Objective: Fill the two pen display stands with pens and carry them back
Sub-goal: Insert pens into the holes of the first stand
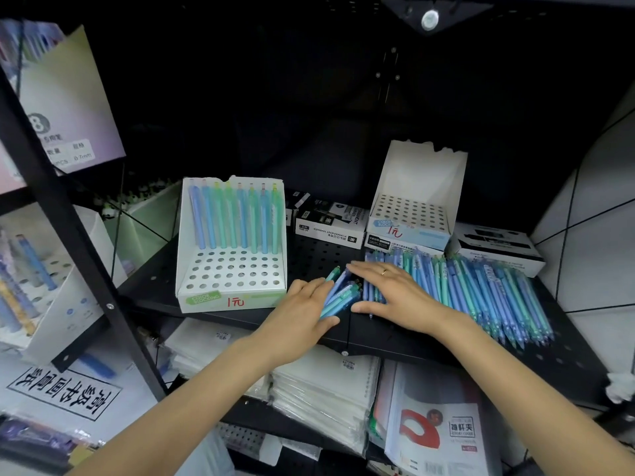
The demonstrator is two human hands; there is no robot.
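Observation:
Two white pen display stands sit on a black perforated shelf (309,255). The left stand (230,290) has one back row of blue and green pens (237,218); its other holes are bare. The right stand (409,214) rests on boxes and holds no pens. A wide pile of loose blue and green pens (481,290) lies on the shelf at the right. My left hand (302,310) curls around a small bunch of pens (340,293). My right hand (388,293) lies flat, fingers spread, on the left end of the pile.
Black-and-white marker boxes (330,221) stand behind the hands, another (498,249) at the far right. A black upright post (68,218) runs down the left, with more pen displays beyond it. Packs of notebooks (326,389) fill the shelf below.

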